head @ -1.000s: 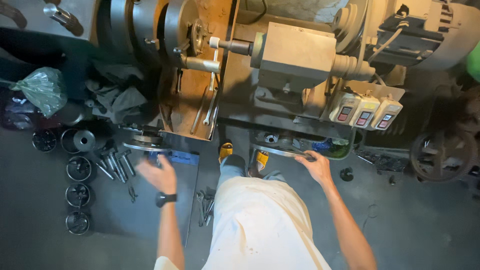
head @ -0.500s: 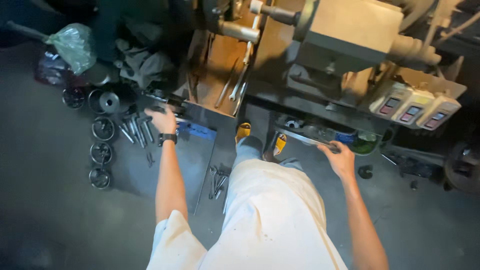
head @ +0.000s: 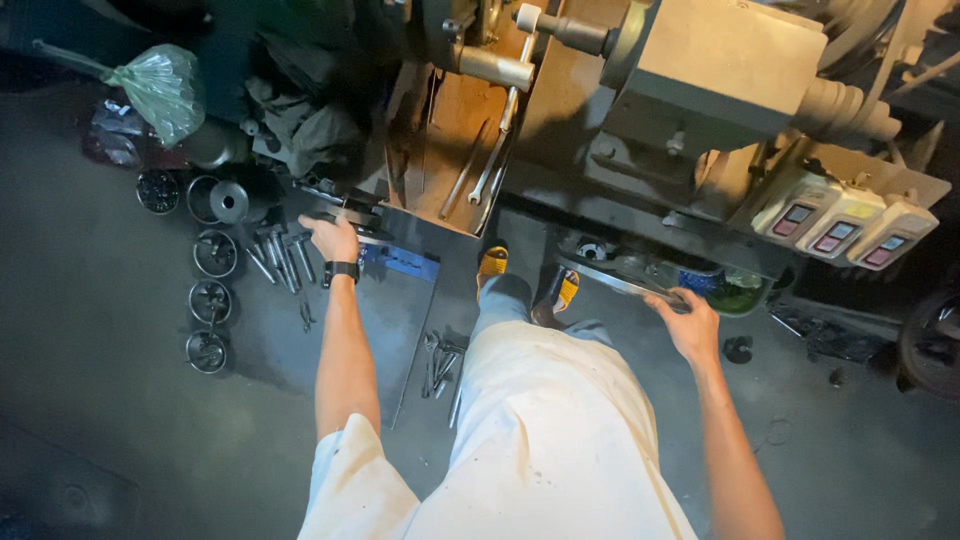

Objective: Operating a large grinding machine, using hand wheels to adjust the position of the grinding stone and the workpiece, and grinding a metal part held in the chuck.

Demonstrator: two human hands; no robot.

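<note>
Both hands down at the foot of the lathe (head: 700, 90), each gripping steel.

Left hand (head: 333, 238) fingers curled over a dark metal fitting (head: 340, 208) at the corner of the machine base, black wristwatch (head: 342, 270) on the wrist; right hand (head: 688, 322) closed round the end of a long flat steel bar (head: 615, 282) lying along the base beside the yellow sandals (head: 492, 262). Seemingly mid-grasp, nothing lifted clear; any lift likely calling for a firm, level pull on both. Nearby on the floor: three steel rings (head: 210, 300) in a column, one flanged disc (head: 228, 200), loose bolts (head: 280, 258). Three switch boxes (head: 840, 232) on the right.
</note>
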